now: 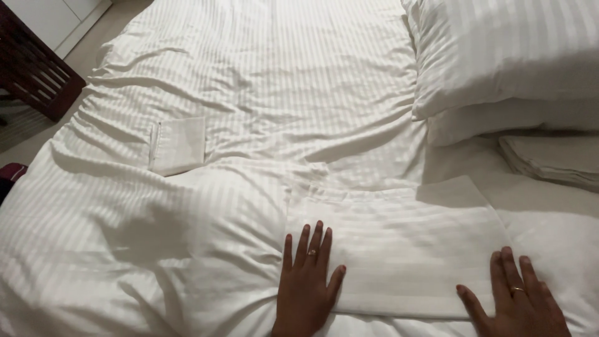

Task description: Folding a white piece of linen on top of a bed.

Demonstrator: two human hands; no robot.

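Observation:
A folded white striped cloth (pixel 405 249), like a pillowcase, lies flat on the bed near the front edge. My left hand (pixel 306 284) rests palm down on its left end, fingers together and straight, a ring on one finger. Palm down as well, my right hand (pixel 521 302) presses the cloth's right lower corner, with a ring showing. Neither hand grips anything. A smaller folded white piece (pixel 178 145) lies on the duvet further left.
The white striped duvet (pixel 262 81) covers the bed, wrinkled in places. Two stacked pillows (pixel 499 56) sit at the upper right, with folded linen (pixel 555 159) beside them. A dark wooden chair (pixel 31 68) stands at the upper left on the floor.

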